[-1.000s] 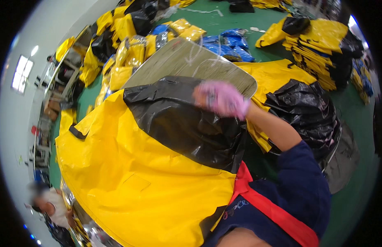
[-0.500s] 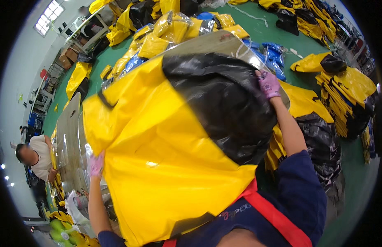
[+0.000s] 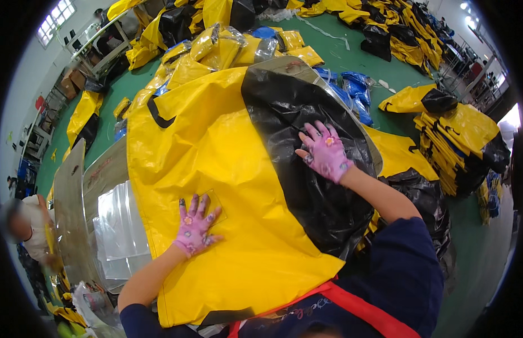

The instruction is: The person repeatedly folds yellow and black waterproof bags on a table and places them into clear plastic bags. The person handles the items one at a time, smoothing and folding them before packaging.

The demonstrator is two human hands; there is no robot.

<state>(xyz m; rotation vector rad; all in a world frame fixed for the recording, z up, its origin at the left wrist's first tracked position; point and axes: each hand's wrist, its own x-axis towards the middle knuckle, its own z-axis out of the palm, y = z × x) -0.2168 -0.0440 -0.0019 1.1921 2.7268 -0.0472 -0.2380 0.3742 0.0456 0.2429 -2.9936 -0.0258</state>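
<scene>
A large, shiny yellow-and-black coated-fabric piece (image 3: 233, 152), shaped like a wide flat bag, lies spread over the worktable (image 3: 298, 66), its near edge reaching my red apron straps. Its right part is black, and a short black strap (image 3: 160, 114) sits near the upper left edge. My left hand (image 3: 195, 230), in a pink flowered glove, rests open on the yellow part, fingers spread. On the black part my right hand (image 3: 326, 151) lies open in a matching glove. Neither hand grips anything. Wrinkles run across the fabric between them.
Clear plastic sleeves (image 3: 121, 225) lie on the table at left. Beyond the table are heaped yellow packages (image 3: 233, 50) and blue packages (image 3: 356, 87). More yellow-and-black pieces (image 3: 450, 135) are stacked at right. A person (image 3: 36, 231) stands at the far left.
Both hands have let go of the fabric's edges. The raised piece has come down onto the table, and my hands have moved inward to lie flat on it.
</scene>
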